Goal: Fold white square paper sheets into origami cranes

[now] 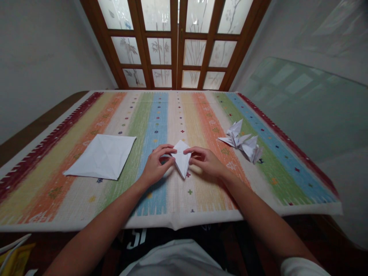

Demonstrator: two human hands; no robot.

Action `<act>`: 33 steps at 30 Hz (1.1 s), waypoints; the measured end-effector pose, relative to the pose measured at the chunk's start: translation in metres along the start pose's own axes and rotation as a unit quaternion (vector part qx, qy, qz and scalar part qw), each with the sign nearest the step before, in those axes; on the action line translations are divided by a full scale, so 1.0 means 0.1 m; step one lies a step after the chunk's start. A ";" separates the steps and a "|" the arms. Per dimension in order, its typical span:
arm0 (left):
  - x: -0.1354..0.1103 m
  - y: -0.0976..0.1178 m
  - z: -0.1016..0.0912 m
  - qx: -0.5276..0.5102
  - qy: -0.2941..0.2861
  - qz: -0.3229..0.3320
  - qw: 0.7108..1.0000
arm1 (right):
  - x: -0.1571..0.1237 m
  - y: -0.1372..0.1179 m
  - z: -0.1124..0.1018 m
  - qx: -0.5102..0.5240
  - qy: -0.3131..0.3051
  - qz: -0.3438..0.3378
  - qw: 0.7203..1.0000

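Observation:
A small folded white paper (182,161), kite-shaped with its point toward me, lies on the striped cloth (161,115) in the middle of the table. My left hand (155,165) pinches its left edge with curled fingers. My right hand (205,161) presses and pinches its right edge. Both hands rest on the cloth.
A creased white square sheet (102,156) lies flat to the left. Two finished folded paper figures (243,142) sit to the right on the green stripe. Wooden doors with frosted glass panes (175,42) stand behind the table. A glass panel (310,107) leans at right.

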State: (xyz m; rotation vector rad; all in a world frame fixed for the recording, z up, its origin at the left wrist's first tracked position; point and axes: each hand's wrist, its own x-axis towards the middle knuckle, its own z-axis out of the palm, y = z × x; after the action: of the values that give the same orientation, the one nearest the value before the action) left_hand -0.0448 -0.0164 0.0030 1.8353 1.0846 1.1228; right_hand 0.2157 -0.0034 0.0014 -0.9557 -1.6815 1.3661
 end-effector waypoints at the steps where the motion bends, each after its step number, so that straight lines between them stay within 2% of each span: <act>1: 0.00 0.01 -0.01 -0.001 0.005 0.001 1.000 | 0.00 0.00 -0.01 0.008 -0.002 0.004 1.000; 5: -0.01 0.03 -0.01 -0.013 0.012 0.016 1.000 | 0.03 0.04 -0.01 0.054 0.005 0.024 0.998; 9: -0.01 0.05 0.01 -0.017 0.008 0.019 1.000 | 0.06 0.08 0.01 0.103 0.046 0.029 0.993; 13: 0.00 0.04 0.06 -0.036 0.020 -0.018 0.999 | 0.08 0.09 0.06 0.087 0.083 0.025 0.992; 18: 0.00 0.01 0.10 -0.066 0.050 -0.053 0.995 | 0.08 0.08 0.14 0.112 0.087 0.013 0.990; 20: -0.01 0.00 0.10 -0.032 0.055 -0.031 0.998 | 0.07 0.07 0.17 0.115 0.085 0.014 0.990; 24: -0.02 0.02 0.10 0.093 0.051 0.057 0.993 | 0.07 0.05 0.18 0.097 0.101 0.007 0.990; 26: -0.03 0.04 0.10 0.110 0.037 0.077 0.990 | 0.06 0.03 0.18 0.082 0.099 -0.015 0.992; 29: -0.04 0.09 0.09 0.063 -0.009 0.071 0.995 | 0.02 -0.01 0.20 0.037 0.061 -0.084 0.994; 31: -0.04 0.11 0.08 0.021 -0.033 0.049 0.998 | -0.02 -0.03 0.22 -0.037 0.036 -0.144 0.988; 33: -0.04 0.13 0.08 -0.003 -0.029 0.017 0.999 | -0.04 -0.03 0.24 -0.122 0.028 -0.200 0.972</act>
State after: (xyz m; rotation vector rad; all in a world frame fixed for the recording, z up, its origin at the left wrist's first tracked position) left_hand -0.0351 -0.0260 0.0099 1.8770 1.0189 1.0835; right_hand 0.1961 -0.0178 0.0009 -0.7247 -1.9038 0.8738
